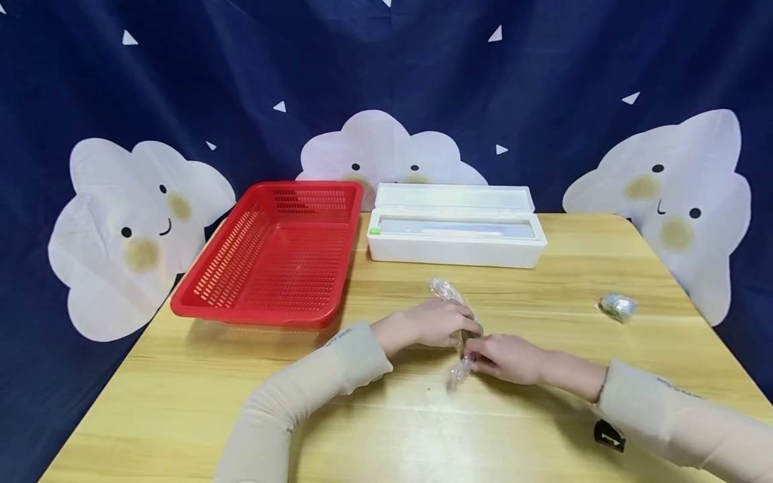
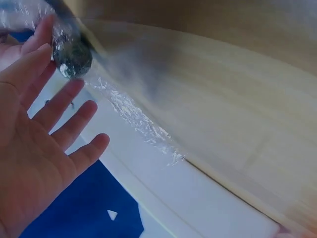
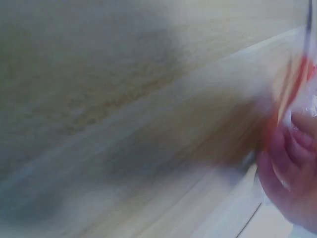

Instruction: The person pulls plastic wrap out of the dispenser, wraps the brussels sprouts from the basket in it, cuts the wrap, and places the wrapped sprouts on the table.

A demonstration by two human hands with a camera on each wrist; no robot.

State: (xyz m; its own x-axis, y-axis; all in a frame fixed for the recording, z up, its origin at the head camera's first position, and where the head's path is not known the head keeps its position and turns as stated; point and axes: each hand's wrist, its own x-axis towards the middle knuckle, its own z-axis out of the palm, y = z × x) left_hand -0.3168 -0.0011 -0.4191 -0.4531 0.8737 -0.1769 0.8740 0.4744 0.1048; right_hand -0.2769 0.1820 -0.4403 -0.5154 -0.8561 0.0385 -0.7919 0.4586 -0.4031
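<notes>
A dark green round thing point(image 2: 73, 58) is wrapped in clear cling film, with a twisted tail of film point(image 2: 133, 114) trailing from one side. My left hand point(image 1: 436, 323) pinches it between thumb and index finger; the other fingers are spread in the left wrist view. From the near side, my right hand point(image 1: 510, 357) grips the film's other twisted end point(image 1: 459, 373) close against the round thing. Fingers hide most of the round thing in the head view. The right wrist view is blurred, showing the curled right fingers point(image 3: 282, 163) at its edge.
A red plastic basket point(image 1: 341, 268) stands at the back left. Beside it is a white cling film dispenser point(image 1: 455, 251) with its lid raised and a green slider point(image 1: 374, 231). Another film-wrapped greenish thing point(image 1: 618, 306) lies on the wooden table point(image 1: 392, 436) at right.
</notes>
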